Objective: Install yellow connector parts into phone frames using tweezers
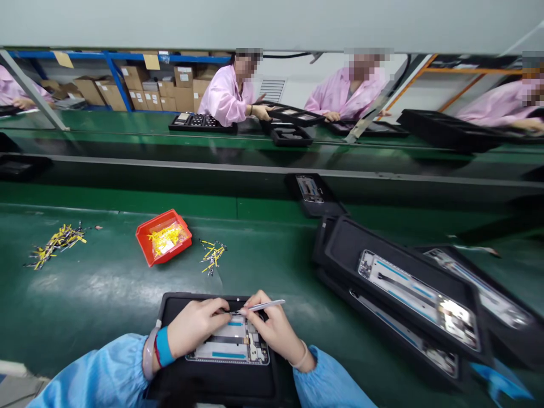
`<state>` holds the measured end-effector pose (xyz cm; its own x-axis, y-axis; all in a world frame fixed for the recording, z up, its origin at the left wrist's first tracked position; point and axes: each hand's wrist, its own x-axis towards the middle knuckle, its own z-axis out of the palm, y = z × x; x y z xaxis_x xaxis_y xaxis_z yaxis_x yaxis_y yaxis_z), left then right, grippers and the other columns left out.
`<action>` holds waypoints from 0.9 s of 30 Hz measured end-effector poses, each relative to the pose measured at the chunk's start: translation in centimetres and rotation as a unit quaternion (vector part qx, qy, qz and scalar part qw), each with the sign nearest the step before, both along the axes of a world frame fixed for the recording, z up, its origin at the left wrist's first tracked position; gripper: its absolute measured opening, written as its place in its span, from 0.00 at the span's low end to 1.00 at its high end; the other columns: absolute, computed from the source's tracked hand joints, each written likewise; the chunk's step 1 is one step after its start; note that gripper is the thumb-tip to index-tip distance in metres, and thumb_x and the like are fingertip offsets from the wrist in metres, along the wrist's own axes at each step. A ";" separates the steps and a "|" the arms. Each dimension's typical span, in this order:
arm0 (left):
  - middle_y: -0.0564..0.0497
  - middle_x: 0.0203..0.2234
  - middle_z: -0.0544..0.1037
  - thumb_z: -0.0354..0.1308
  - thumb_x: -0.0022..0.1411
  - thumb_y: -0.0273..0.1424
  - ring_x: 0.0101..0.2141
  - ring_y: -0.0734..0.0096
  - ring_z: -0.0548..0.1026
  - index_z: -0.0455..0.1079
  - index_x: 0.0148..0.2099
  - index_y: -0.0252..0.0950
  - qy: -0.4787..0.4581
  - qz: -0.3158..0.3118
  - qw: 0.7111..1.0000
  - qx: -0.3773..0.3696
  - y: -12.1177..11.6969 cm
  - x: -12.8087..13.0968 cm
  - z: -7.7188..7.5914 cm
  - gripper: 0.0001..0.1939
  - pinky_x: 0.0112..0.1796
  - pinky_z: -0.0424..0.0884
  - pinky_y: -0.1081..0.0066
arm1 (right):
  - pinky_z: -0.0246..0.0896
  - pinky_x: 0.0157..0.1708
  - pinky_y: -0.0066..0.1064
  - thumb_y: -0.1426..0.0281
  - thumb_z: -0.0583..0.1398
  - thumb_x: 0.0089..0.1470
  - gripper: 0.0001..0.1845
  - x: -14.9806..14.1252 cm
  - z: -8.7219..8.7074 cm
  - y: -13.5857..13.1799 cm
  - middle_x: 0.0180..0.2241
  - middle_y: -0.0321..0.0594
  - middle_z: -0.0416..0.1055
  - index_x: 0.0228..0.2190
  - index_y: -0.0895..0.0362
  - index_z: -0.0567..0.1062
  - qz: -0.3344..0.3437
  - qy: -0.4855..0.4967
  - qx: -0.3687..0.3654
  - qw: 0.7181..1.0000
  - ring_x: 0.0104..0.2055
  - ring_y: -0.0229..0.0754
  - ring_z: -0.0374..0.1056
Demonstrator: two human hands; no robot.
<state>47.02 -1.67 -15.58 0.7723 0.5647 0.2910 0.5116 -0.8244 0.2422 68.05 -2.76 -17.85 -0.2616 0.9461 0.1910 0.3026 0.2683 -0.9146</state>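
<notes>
A phone mid-frame with blue strips and a dark flex cable lies in a black foam tray right in front of me. My right hand pinches slim white tweezers, their tip reaching the frame's upper edge. My left hand rests over the frame's upper left, its fingers bent and closed near the tweezers' tip. Whatever those left fingers pinch is hidden or too small to name.
A red bin holds yellow strips. Loose yellow-and-black strips lie at the left, and a smaller pile right of the bin. Stacked black trays with phone frames stand at the right. Co-workers in pink sit across the bench.
</notes>
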 end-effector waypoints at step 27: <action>0.51 0.34 0.74 0.40 0.72 0.26 0.31 0.74 0.72 0.67 0.41 0.34 0.003 0.016 1.000 0.007 -0.6 0.3 -0.1 0.14 0.27 0.68 0.78 | 0.63 0.26 0.29 0.59 0.56 0.61 0.15 0.2 0.3 0.0 0.24 0.35 0.68 0.27 0.54 0.67 -0.019 -0.012 0.040 0.999 0.25 0.40 0.68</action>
<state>47.35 -2.23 -15.69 0.7557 0.5850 0.2944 0.5394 -0.8109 0.2268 68.21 -2.79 -17.55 -0.2318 0.9371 0.2610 0.3362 0.3289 -0.8825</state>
